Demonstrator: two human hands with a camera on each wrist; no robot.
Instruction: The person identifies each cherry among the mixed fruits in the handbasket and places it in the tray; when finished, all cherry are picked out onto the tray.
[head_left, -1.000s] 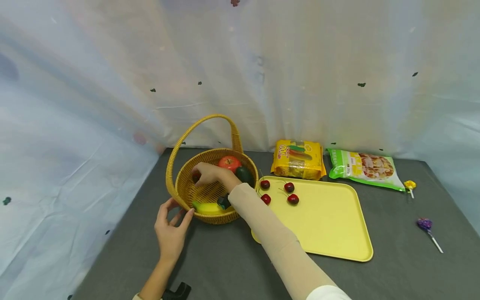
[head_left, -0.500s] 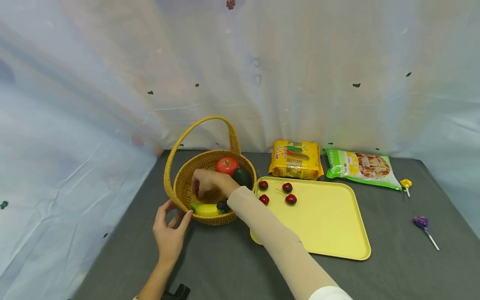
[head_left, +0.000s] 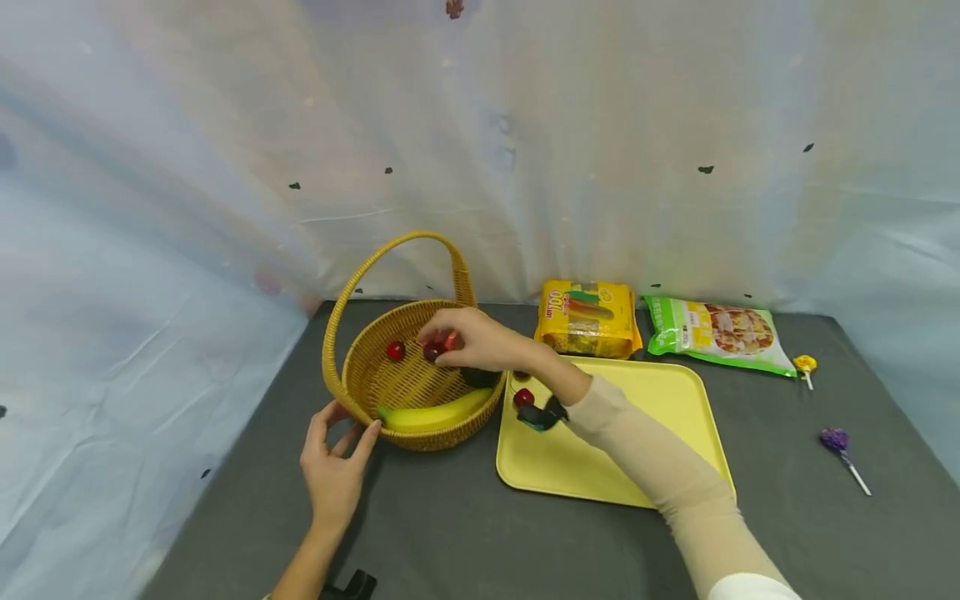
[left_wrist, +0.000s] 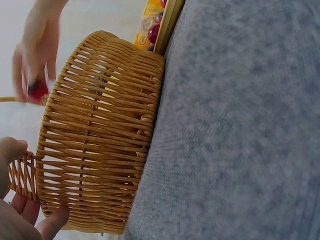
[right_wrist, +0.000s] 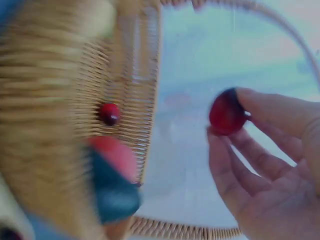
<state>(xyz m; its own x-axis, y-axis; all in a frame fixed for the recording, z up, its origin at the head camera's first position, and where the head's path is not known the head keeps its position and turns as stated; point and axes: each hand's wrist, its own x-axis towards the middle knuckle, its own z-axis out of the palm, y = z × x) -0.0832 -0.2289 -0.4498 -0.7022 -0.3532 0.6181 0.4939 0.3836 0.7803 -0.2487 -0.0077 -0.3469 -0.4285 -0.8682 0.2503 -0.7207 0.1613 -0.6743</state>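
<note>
My left hand (head_left: 333, 471) grips the rim of the yellow wicker basket (head_left: 438, 440) at the base of its handle, thumb on the near side. Over the basket, my right hand (head_left: 480, 337) pinches a dark red cherry (right_wrist: 227, 114) between thumb and fingertips. Inside lie another cherry (head_left: 396, 351), a banana (head_left: 435, 416) along the near wall, a red apple (right_wrist: 119, 152) and a dark green avocado (right_wrist: 117, 195). The right hand covers most of the apple in the head view. The left wrist view shows the basket's woven side (left_wrist: 100, 135) between the two hands.
A yellow tray (head_left: 678, 396) stands right of the basket, with a cherry (head_left: 523, 398) at its left side; the right forearm crosses it. Behind are a yellow snack pack (head_left: 588, 321) and a green-white bag (head_left: 720, 336). Yellow (head_left: 806, 365) and purple (head_left: 835, 440) lollipops lie farther right.
My right hand has risen from inside the basket and moved right, a cherry in its fingers. A cherry at the basket's left and the whole banana now show. The left hand keeps its grip.
</note>
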